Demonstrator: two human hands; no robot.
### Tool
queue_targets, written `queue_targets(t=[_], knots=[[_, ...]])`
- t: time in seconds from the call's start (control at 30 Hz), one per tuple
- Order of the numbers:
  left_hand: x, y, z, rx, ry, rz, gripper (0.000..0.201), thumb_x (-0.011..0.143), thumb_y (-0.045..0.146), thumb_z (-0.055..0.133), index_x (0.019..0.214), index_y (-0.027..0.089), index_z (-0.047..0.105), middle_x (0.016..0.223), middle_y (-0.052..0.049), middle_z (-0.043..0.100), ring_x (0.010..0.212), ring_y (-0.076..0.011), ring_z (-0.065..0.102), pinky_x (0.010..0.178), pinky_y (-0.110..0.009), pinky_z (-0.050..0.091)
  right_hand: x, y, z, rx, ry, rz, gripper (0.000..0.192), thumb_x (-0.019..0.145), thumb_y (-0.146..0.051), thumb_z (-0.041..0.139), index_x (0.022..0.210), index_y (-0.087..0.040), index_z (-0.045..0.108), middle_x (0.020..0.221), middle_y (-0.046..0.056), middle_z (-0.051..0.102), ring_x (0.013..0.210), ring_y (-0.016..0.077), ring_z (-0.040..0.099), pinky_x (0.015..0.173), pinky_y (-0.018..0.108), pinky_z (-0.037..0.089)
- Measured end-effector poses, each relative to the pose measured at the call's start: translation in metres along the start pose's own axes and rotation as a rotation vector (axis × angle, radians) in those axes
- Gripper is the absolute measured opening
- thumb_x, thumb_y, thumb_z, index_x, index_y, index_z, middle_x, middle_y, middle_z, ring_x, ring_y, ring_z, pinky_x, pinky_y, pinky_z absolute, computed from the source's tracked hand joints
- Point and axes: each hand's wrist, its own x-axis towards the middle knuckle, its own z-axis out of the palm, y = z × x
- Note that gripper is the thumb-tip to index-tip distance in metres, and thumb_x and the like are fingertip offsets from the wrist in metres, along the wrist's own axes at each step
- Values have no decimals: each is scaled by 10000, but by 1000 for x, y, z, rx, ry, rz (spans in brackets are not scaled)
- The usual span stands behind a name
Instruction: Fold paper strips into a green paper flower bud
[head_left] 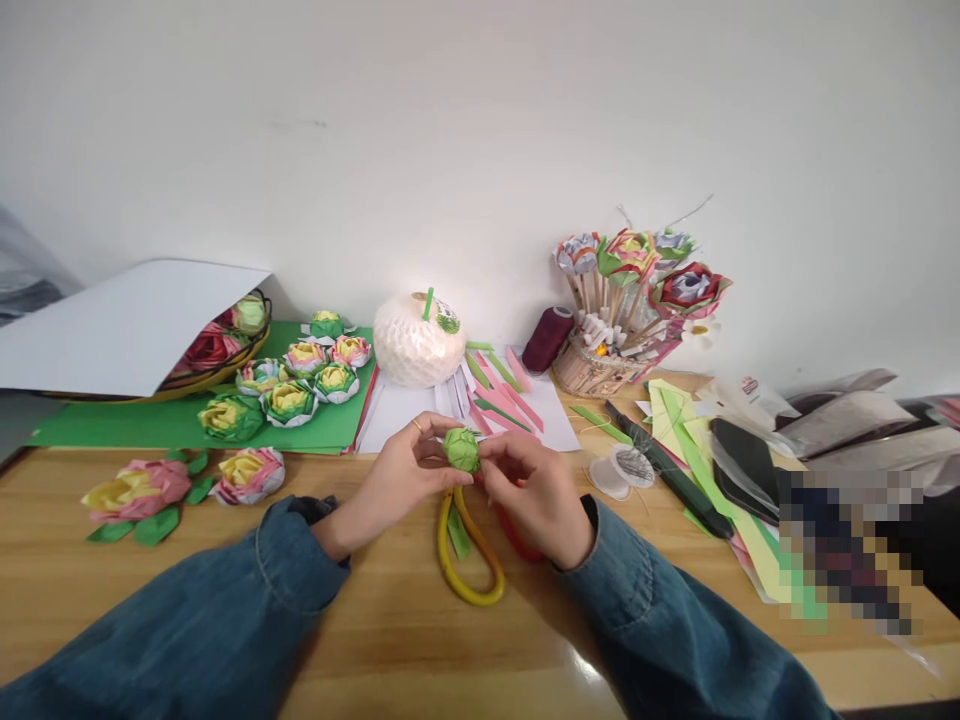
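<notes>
At the frame's centre, the left hand (409,470) and right hand (529,490) both pinched a small green paper bud (461,449), seemingly still unopened. Many finished paper flowers (289,385) lay at left; pink and green strips (499,390) behind remained unused.

A plain white wall (480,130) fills the upper half of the view, bare and matt, with a few faint marks near its upper left. Soft, even light falls across it, brightest near the middle just above the worktop edge, and it throws only weak shadows. Below the wall runs a wooden worktop (390,620) of pale honey colour, its grain running left to right, with a glossy finish that shows a bright reflection near the lower edge. At the far left a grey, blurred surface (26,270) stands beside the wall
</notes>
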Motion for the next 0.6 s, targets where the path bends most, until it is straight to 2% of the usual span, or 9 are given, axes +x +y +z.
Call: queue_targets(t=[0.1, 0.2, 0.27, 0.43, 0.6], knots=[[0, 1, 0, -16, -14, -5, 444, 552, 172, 739, 905, 168, 470, 852, -8, 609, 821, -147, 590, 753, -298, 463, 7, 0, -10, 345, -230, 204, 142, 739, -254, 504, 774, -133, 569, 607, -8, 543, 443, 72, 486, 450, 205, 410], [-1, 2, 1, -24, -30, -20, 454, 543, 165, 742, 905, 171, 469, 848, -1, 597, 803, -140, 586, 751, -298, 462, 13, -1, -19, 424, -378, 233, 178, 724, -282, 539, 768, -116, 585, 630, 7, 554, 466, 73, 493, 482, 218, 425], [-1, 2, 1, -19, -32, -25, 457, 535, 158, 745, 903, 171, 473, 852, 3, 587, 789, -131, 579, 748, -292, 460, 14, -1, -23, 339, -370, 174, 152, 726, -256, 541, 739, -114, 595, 616, 10, 556, 484, 78, 494, 485, 212, 411], [-1, 4, 2, -6, -41, -22, 438, 533, 149, 742, 889, 166, 488, 855, 1, 576, 794, -127, 566, 750, -285, 455, 12, 0, -23, 25, -249, -42, 113, 737, -172, 532, 708, -132, 634, 620, 18, 596, 534, 85, 479, 490, 192, 375], [-1, 5, 2, 5, -52, -45, 448, 514, 141, 747, 885, 163, 496, 861, -1, 581, 778, -130, 570, 742, -290, 457, 12, 1, -26, -58, -277, -98, 91, 741, -159, 555, 688, -140, 627, 624, 14, 603, 537, 83, 483, 492, 182, 375]])
